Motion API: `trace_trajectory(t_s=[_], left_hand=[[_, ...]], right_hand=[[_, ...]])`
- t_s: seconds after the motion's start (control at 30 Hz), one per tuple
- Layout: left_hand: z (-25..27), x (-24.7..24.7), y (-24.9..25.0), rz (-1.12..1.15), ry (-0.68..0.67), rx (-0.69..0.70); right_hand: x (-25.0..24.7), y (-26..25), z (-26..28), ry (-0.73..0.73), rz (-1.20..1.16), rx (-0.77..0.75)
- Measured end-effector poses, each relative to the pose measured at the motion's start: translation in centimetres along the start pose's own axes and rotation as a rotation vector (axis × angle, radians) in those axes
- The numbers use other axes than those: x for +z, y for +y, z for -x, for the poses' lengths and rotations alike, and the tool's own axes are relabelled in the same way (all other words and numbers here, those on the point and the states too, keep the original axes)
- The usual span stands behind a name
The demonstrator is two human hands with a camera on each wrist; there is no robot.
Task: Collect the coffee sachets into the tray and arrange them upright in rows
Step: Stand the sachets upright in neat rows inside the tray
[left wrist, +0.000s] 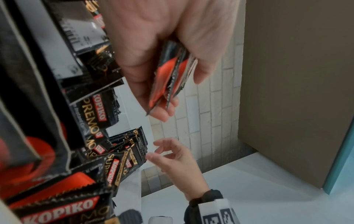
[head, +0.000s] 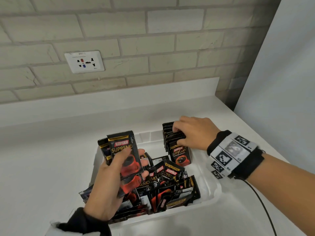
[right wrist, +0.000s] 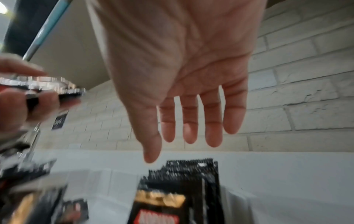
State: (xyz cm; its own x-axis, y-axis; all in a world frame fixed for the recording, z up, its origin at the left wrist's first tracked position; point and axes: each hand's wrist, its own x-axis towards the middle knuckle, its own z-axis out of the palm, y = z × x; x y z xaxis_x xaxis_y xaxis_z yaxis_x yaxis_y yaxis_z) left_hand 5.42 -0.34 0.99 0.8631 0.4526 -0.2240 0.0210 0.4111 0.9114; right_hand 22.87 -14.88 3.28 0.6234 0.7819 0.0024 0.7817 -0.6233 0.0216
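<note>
A white tray [head: 207, 200] sits on the counter and holds a loose pile of black-and-red Kopiko sachets [head: 170, 183]. At its back right corner a row of sachets [head: 179, 155] stands upright. My left hand [head: 133, 159] holds a few sachets [head: 123, 147] upright above the tray's left side, thumb in front and fingers behind; in the left wrist view they sit pinched [left wrist: 172, 75] in my fingers. My right hand [head: 178, 136] hovers at the top of the upright row. In the right wrist view its fingers [right wrist: 189, 128] are straight and hold nothing, just above the row [right wrist: 182, 189].
The tray stands on a white counter [head: 42, 167] against a brick wall with a socket plate [head: 84, 61]. A pale panel [head: 281, 82] closes off the right side. A black cable [head: 260, 201] trails from my right wristband over the counter.
</note>
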Motion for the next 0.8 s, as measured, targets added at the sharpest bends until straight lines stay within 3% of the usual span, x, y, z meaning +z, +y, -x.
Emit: trace_trajectory(t_s=[0.17,0.33,0.6,0.8], left_hand=[[0.0,0.7,-0.1,0.085,-0.032,-0.047],[0.0,1.4,-0.5,-0.047,-0.087,-0.06],[0.3,2.2,-0.6,-0.154,-0.149,-0.013],[-0.2,1.7,-0.6,0.132,-0.1,-0.122]], right_hand=[[-1.6,-1.1,1.7,0.095,-0.328,0.051],[-1.3,-3.2,3.1,0.06,-0.765,0.05],[0.0,-4.2,3.2,-0.049,-1.223,0.125],[-0.4,-2.2,3.6,0.192,-1.701,0.382]])
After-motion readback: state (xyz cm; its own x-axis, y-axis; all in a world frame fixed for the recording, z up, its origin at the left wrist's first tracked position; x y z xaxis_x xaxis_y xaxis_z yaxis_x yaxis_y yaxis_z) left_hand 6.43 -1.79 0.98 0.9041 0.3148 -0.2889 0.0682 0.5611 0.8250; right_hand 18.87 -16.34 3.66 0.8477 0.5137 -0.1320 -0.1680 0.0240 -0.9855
